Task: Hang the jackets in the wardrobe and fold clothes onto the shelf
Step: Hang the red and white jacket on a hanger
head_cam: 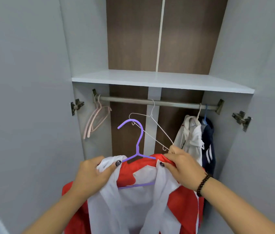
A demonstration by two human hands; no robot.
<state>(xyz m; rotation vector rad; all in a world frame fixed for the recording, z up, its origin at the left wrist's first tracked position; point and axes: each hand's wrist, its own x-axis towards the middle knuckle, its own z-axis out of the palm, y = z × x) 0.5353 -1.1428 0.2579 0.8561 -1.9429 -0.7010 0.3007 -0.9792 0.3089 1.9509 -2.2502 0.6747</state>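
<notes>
Both hands are gripping a red and white jacket [133, 200] by its shoulders on a purple hanger [137, 146].

The left hand [93, 174] is pinching the white collar side while the right hand [182, 168] is clamping the red shoulder, the two held apart in front of the open wardrobe, below the rail [158, 102]. The hanging step appears to be under way; next, the hook likely needs lifting over the rail, between the bare white wire hanger [151, 125] and the jackets already hanging [199, 137] at the right.
</notes>
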